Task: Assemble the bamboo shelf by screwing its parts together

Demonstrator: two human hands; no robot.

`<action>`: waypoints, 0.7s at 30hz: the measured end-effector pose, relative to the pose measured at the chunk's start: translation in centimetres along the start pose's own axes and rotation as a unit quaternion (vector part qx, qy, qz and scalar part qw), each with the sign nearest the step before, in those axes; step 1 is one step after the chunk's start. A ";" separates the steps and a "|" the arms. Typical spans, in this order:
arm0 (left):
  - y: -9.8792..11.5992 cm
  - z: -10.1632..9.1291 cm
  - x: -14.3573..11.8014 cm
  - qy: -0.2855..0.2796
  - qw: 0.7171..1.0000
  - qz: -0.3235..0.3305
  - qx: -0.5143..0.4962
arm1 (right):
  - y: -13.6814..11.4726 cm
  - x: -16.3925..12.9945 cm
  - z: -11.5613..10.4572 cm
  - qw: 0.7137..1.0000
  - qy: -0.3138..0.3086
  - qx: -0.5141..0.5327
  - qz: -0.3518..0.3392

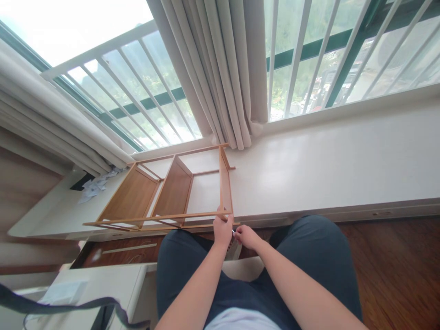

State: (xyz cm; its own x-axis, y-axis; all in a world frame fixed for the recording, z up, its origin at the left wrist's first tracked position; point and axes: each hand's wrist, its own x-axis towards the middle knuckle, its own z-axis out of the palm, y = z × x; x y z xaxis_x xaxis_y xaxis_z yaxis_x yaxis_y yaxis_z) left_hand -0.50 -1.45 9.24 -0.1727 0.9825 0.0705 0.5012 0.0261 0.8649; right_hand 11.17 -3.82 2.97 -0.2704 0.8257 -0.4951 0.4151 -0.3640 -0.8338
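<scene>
Beside a white cabinet (113, 278) at near left, crossed by a dark strap (51, 308), sits with dark trousers (316, 261) parted at the knees above a reddish-brown wood floor (395, 256). Closes the left hand (222, 230) around the near right corner of a wooden rack (173, 190), fingers folded over the slim frame. Just to the right, pinches a small, thin, pale item (234, 233) between thumb and fingertips of the right hand (248, 237), close by the same corner; cannot tell, at this size, exactly what. Has the rack lying on its side across the left part of a white ledge (326, 165), with broad panels on edge between near and far rails. Beyond, at far left, shows loose papers (93, 188) beside a dark object (81, 181) on the ledge. Farther back, takes in beige-grey curtains (209, 59) bunched at left and centre, then bright windows (85, 27) with white railings (298, 50), green frames (314, 51) and a hazy view of greenery (318, 20).
</scene>
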 end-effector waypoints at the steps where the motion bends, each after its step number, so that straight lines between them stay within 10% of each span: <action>1: 0.0 -0.2 0.2 -0.013 1.000 0.001 0.012 | 0.0 0.0 -0.1 1.000 0.001 0.001 -0.002; 15: 0.4 -2.9 0.7 -0.142 0.989 0.044 0.020 | 0.7 0.4 -0.3 1.000 -0.001 -0.004 -0.004; 21: 0.1 -2.7 0.2 -0.097 0.994 0.052 -0.022 | 0.9 0.3 -0.4 1.000 -0.009 -0.024 -0.005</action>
State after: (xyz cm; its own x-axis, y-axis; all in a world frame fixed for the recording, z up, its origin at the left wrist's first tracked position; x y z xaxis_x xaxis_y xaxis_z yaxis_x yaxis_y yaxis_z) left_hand -2.73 -1.73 10.67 0.0467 0.9967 0.0662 0.4701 -0.0804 0.8789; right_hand 11.86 -3.75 2.18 -0.2894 0.8210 -0.4921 0.4537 -0.3350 -0.8258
